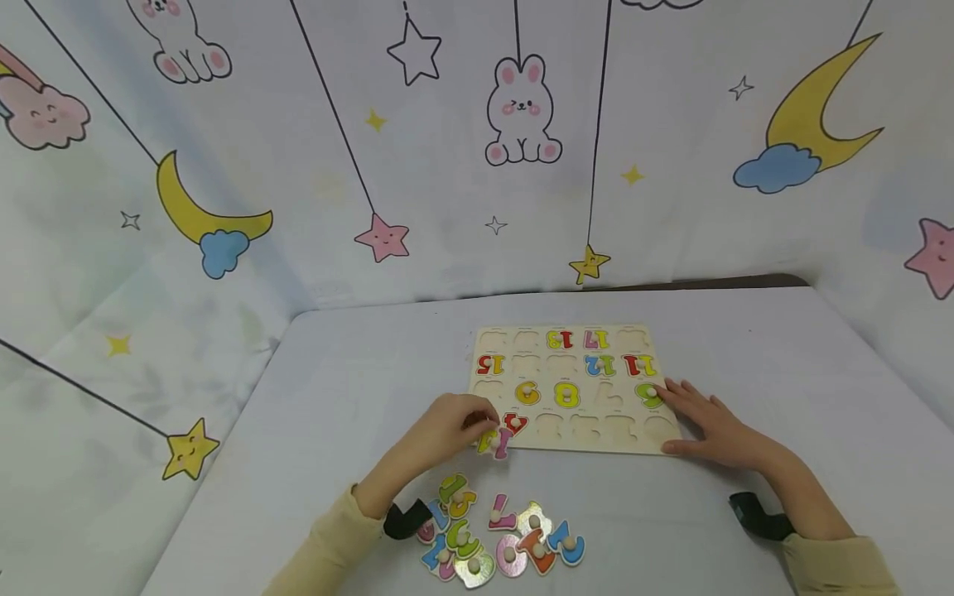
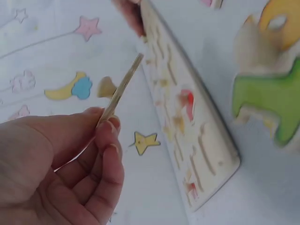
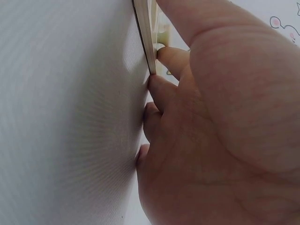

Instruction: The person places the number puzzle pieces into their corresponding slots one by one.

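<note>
My left hand (image 1: 458, 426) pinches a wooden number puzzle piece (image 1: 494, 443), yellow-green and pink, between thumb and fingers. In the left wrist view the piece is edge-on, its small round knob facing left. It hangs over the near left corner of a pale wooden number board (image 1: 546, 379), beside the red number piece (image 1: 514, 424) seated there. My right hand (image 1: 704, 426) rests at the board's right edge with fingers spread, one fingertip at the green number piece (image 1: 648, 396). From the right wrist, the palm (image 3: 211, 117) and fingers lie against the board's side and the white tabletop.
Loose knobbed number pieces lie in a heap (image 1: 473, 567) in front of the board, some overlapping, with more just right, including a blue one (image 1: 568, 545). Several board recesses hold coloured numbers; others are bare. A white cloth wall with cartoon prints (image 1: 462, 190) stands behind the table.
</note>
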`<control>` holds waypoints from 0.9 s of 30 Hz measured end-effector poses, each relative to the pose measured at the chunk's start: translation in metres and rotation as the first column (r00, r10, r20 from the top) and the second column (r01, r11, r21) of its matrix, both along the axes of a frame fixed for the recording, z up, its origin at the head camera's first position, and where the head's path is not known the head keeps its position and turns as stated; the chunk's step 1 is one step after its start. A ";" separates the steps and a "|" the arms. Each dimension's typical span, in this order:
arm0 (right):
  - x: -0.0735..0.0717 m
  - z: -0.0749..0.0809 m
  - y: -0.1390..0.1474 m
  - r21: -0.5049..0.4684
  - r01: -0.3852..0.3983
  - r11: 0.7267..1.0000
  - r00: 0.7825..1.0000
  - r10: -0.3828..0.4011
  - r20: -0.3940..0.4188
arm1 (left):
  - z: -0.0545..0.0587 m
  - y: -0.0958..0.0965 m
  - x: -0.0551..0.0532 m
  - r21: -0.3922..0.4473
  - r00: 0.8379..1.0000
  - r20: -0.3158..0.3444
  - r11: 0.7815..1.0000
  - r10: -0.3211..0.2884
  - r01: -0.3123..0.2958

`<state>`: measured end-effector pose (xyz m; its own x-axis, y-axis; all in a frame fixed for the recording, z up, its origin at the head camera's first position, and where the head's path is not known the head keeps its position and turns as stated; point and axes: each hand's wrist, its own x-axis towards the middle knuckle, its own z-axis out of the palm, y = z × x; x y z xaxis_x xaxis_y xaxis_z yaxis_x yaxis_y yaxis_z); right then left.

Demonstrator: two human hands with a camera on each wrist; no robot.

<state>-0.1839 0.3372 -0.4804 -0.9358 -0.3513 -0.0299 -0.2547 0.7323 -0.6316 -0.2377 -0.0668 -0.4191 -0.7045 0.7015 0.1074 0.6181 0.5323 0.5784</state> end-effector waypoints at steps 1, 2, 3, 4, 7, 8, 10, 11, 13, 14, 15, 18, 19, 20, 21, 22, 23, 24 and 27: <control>0.000 0.000 0.000 -0.001 -0.001 1.000 1.000 0.001 0.000 | 0.002 -0.001 -0.004 0.026 1.000 0.003 0.999 0.018 -0.018; 0.000 0.000 0.000 0.001 -0.001 1.000 1.000 0.001 -0.001 | 0.003 -0.002 -0.008 0.055 0.999 0.012 0.998 0.033 -0.034; 0.000 0.000 0.001 0.001 0.000 1.000 1.000 0.000 -0.001 | 0.004 -0.002 -0.013 0.086 0.999 0.027 0.995 0.045 -0.047; -0.001 0.000 0.001 0.000 -0.001 1.000 1.000 0.001 -0.003 | 0.004 -0.001 -0.018 0.118 0.998 0.045 0.991 0.052 -0.057; -0.001 0.000 0.000 0.006 0.002 1.000 1.000 -0.002 -0.002 | 0.004 0.001 -0.033 0.209 0.992 0.101 0.973 0.073 -0.093; -0.001 0.000 0.000 0.007 0.001 1.000 1.000 -0.001 -0.005 | 0.004 0.002 -0.039 0.234 0.990 0.115 0.967 0.080 -0.106; -0.001 0.000 -0.001 0.007 0.002 1.000 1.000 -0.002 -0.004 | 0.004 0.007 -0.050 0.263 0.987 0.137 0.957 0.086 -0.120; -0.001 0.000 -0.001 0.005 0.003 1.000 1.000 -0.003 -0.002 | 0.004 0.011 -0.056 0.266 0.986 0.144 0.956 0.088 -0.124; -0.001 0.000 0.000 -0.002 0.002 1.000 1.000 -0.002 -0.002 | 0.003 0.018 -0.066 0.260 0.985 0.155 0.958 0.082 -0.121; -0.001 -0.001 0.000 -0.006 0.000 1.000 1.000 0.000 -0.004 | 0.002 0.023 -0.071 0.251 0.986 0.151 0.961 0.077 -0.114; -0.001 -0.001 0.001 -0.009 0.000 1.000 1.000 0.000 -0.001 | 0.001 0.027 -0.076 0.239 0.986 0.152 0.965 0.073 -0.109; -0.001 -0.003 0.002 -0.014 -0.004 1.000 1.000 0.004 -0.004 | -0.004 0.040 -0.089 0.196 0.984 0.160 0.975 0.079 -0.110; -0.001 -0.003 0.002 -0.014 -0.005 1.000 1.000 0.005 -0.006 | -0.007 0.044 -0.093 0.180 0.983 0.161 0.977 0.085 -0.114; -0.001 -0.003 0.002 -0.012 -0.004 1.000 1.000 0.004 -0.006 | -0.010 0.047 -0.097 0.168 0.982 0.164 0.978 0.092 -0.120; -0.001 -0.004 0.002 -0.011 -0.002 1.000 1.000 0.001 -0.005 | -0.013 0.050 -0.101 0.155 0.980 0.171 0.980 0.100 -0.127; 0.000 -0.004 0.002 -0.010 0.000 1.000 1.000 0.000 -0.004 | -0.016 0.053 -0.105 0.142 0.979 0.177 0.981 0.106 -0.132; 0.000 -0.003 0.002 -0.010 0.003 1.000 1.000 -0.003 -0.004 | -0.019 0.056 -0.109 0.133 0.976 0.184 0.981 0.113 -0.139; 0.000 -0.003 0.003 -0.010 0.004 1.000 1.000 -0.004 -0.005 | -0.023 0.058 -0.113 0.119 0.975 0.185 0.983 0.119 -0.142; 0.001 -0.003 0.003 -0.006 0.006 1.000 1.000 -0.006 -0.009 | -0.033 0.064 -0.123 0.077 0.974 0.187 0.986 0.131 -0.147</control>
<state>-0.1834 0.3397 -0.4835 -0.9381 -0.3458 -0.0197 -0.2558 0.7300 -0.6338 -0.3603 -0.0033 -0.4525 -0.8078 0.5888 0.0279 0.4231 0.5462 0.7229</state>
